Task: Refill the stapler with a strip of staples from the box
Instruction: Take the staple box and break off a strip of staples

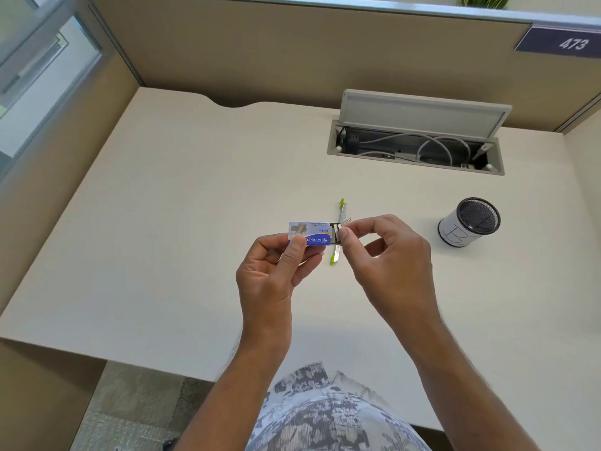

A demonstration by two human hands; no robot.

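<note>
With the left hand (273, 265) holding the box (309, 234) steady above the table (162, 222), the right hand (387, 255) pinching a strip (338, 230) at the box's open end should draw straight out, toward the open stapler (340, 232) lying just beyond.

The staple box (310, 234), pinched at its left end under the left hand's (270, 275) thumb, carries the brand word "kangaro" in white on a blue band, printed upside down to the viewer and running from the thumb tip toward the right hand's (387, 255) fingertips. Smaller print above it is illegible. A dark blue partition sign (559, 40) reads "473".
</note>
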